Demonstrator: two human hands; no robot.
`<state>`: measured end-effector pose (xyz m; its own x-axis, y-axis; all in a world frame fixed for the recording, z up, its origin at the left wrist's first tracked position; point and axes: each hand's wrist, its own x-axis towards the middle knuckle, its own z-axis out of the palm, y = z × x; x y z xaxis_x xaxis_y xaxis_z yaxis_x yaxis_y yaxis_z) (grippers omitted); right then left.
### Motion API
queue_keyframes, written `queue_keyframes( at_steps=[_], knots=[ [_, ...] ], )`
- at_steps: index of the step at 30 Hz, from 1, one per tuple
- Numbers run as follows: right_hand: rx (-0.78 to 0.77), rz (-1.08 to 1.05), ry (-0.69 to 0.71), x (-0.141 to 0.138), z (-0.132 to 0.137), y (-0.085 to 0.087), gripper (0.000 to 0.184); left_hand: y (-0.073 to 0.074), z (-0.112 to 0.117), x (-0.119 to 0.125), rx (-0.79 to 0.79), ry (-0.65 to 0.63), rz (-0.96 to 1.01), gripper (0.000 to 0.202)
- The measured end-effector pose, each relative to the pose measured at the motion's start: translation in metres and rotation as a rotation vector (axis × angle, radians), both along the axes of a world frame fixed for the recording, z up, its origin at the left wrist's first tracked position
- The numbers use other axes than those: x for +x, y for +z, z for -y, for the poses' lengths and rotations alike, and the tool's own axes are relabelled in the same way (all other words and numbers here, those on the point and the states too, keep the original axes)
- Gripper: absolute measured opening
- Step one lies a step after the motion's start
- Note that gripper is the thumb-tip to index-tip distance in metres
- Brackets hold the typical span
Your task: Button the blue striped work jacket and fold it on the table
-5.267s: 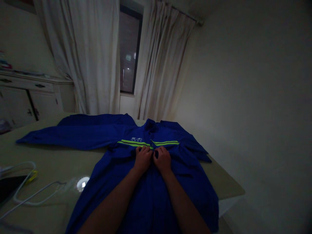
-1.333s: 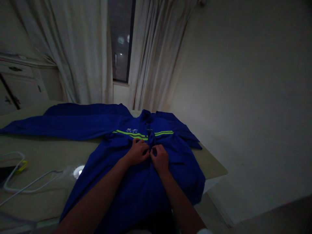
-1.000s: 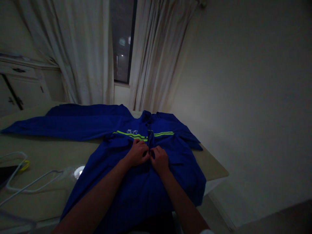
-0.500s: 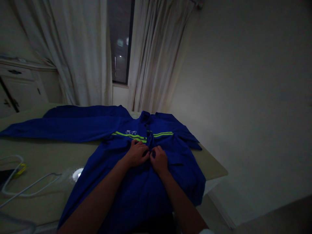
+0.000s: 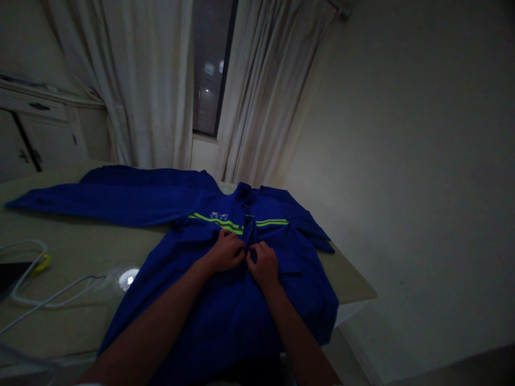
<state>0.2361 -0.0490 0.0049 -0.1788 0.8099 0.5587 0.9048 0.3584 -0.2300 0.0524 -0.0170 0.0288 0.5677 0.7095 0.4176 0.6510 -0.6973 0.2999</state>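
Observation:
A blue work jacket (image 5: 225, 321) with yellow-green chest stripes and a white print lies spread out, front up, its collar pointing away from me. My left hand (image 5: 227, 251) pinches the front opening's edge just below the stripes. Close beside it, my right hand (image 5: 263, 264) grips the other side of the opening, fingertips almost meeting the left ones. Above the hands the front edges gape a little. Whatever small part lies between the fingertips is hidden.
The jacket rests on a pale table (image 5: 356, 279). At left are a white cable (image 5: 52, 305), a dark flat object (image 5: 12, 276) with a yellow piece, and a bright round reflection. Behind stand curtains (image 5: 161, 80), a window and a cabinet (image 5: 52, 128); a wall is at right.
The camera view has tilted slightly, shifting the room and the table's left side. Both hands stay at the same spot on the jacket front, with fingers barely moved.

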Motion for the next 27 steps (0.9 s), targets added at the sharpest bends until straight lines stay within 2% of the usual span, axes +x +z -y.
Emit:
queue_keyframes(
  at_steps=[9,14,18,22,27],
  knots=[
    [-0.035,0.064,-0.055,-0.003,-0.002,0.002,0.011,0.004,0.000,0.002,0.063,-0.090,-0.067,0.016],
    [-0.058,0.031,-0.033,-0.003,-0.004,0.000,0.009,-0.002,-0.005,-0.003,0.083,-0.044,-0.101,0.017],
    [-0.107,0.014,0.069,-0.002,-0.008,-0.004,0.008,-0.014,-0.006,0.002,-0.008,0.018,-0.164,0.018],
    [-0.120,-0.084,0.165,0.000,-0.008,-0.005,0.007,-0.023,-0.009,0.007,-0.118,0.015,-0.150,0.029],
    [-0.100,-0.269,0.111,0.002,-0.005,-0.003,0.004,-0.027,-0.015,0.007,-0.186,0.021,-0.118,0.037]
  ],
)
